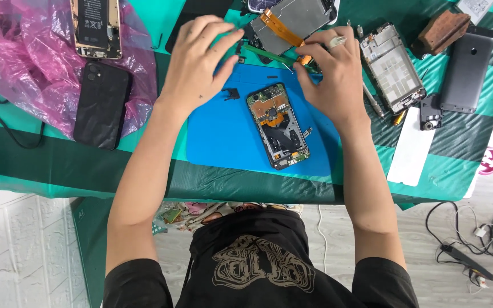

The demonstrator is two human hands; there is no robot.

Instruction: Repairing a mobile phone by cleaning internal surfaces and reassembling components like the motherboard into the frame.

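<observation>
Upper centre of the frame, both hands work at the far edge of the blue mat (223,142). Right hand (332,74) has fingers curled together around a small part near the orange flex (281,28) and green tool (269,56); what exactly is pinched is hidden under the fingers, so can't tell if the grip is clamped on it. Left hand (198,57) lies flat, fingers spread loose, tips resting at the mat's top edge, holding nothing visible.

Opened phone (278,125) lies mid-frame on the mat, back off, board and shields exposed, tilted slightly, just below and between the hands, touched by neither. Small black part (232,94) sits on the mat to its left.

Handling, as a judgement: the phone is light and stiff but fragile inside; best held by the frame edges, not the board or ribbon. The flex is thin, soft and tears easily.

Around: grey screen plate (295,20) at top centre, bare phone frame (392,68) to the right, grey phone (466,71) far right, black phone (102,105) on pink bag (29,74) to the left, all on the green striped surface (58,165).
</observation>
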